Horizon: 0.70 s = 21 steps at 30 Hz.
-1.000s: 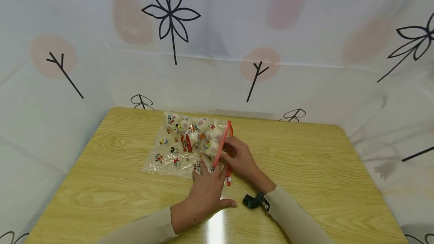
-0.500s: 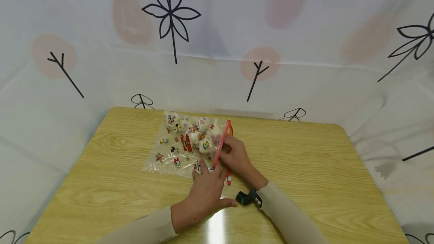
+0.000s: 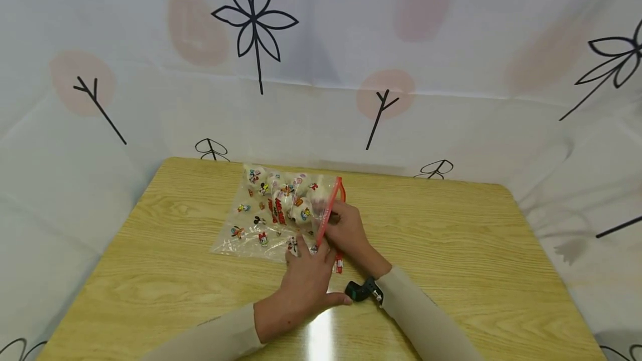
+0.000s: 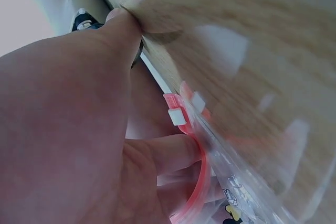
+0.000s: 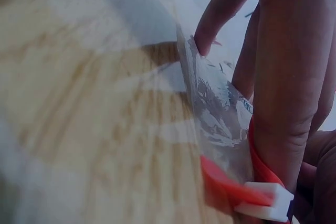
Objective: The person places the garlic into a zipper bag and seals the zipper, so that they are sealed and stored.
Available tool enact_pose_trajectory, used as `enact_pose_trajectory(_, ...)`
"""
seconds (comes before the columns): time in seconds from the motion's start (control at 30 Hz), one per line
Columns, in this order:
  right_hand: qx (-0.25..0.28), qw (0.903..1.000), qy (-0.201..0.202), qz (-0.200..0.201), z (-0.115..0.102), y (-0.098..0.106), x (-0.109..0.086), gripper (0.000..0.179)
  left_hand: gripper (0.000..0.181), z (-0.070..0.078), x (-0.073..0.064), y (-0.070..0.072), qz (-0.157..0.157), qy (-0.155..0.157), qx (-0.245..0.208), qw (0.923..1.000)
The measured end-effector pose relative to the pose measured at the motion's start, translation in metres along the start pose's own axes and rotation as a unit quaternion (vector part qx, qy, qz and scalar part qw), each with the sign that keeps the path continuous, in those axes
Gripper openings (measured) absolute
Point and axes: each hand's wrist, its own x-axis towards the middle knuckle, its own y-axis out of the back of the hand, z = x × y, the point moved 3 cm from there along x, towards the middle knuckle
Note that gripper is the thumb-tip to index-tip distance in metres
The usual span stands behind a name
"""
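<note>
A clear zip bag (image 3: 253, 227) printed with cartoon figures lies on the wooden table (image 3: 451, 249), with several white round pieces (image 3: 296, 199) bunched at its far end. Its red zip strip (image 3: 328, 210) runs along the right side and carries a white slider (image 4: 177, 115). My left hand (image 3: 311, 252) holds the bag's near corner at the strip, one finger (image 4: 163, 153) curled against the red edge. My right hand (image 3: 337, 222) reaches into the bag's mouth from the right, its fingers (image 5: 273, 77) fairly straight against the clear plastic (image 5: 215, 98), the slider (image 5: 265, 203) beside them.
A white cloth backdrop (image 3: 321, 71) with black leaf and twig drawings surrounds the table on three sides. A small black device (image 3: 362, 290) sits at my right wrist. Bare tabletop stretches left and right of the bag.
My right hand has slid further left and away into the bag's mouth, and the white pieces have bunched closer to the far end. The left hand has stayed put.
</note>
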Motion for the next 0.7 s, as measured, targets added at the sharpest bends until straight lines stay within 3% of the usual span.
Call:
enact_pose_trajectory(0.17, 0.005, 1.0, -0.002, -0.006, 0.001, 0.004, -0.002, 0.027, 0.112, 0.0, -0.001, 0.001, 0.008, 0.0, -0.002, 1.0)
enact_pose_trajectory(0.43, -0.021, 0.9992, 0.035, 0.001, 0.003, 0.009, -0.006, 0.018, 0.115, 0.001, -0.002, 0.001, 0.01, 0.009, 0.006, 0.9999)
enact_pose_trajectory(0.7, -0.013, 0.9995, 0.022, 0.018, -0.001, 0.016, -0.01, 0.015, 0.115, 0.001, -0.003, 0.002, 0.013, 0.013, 0.005, 0.9998)
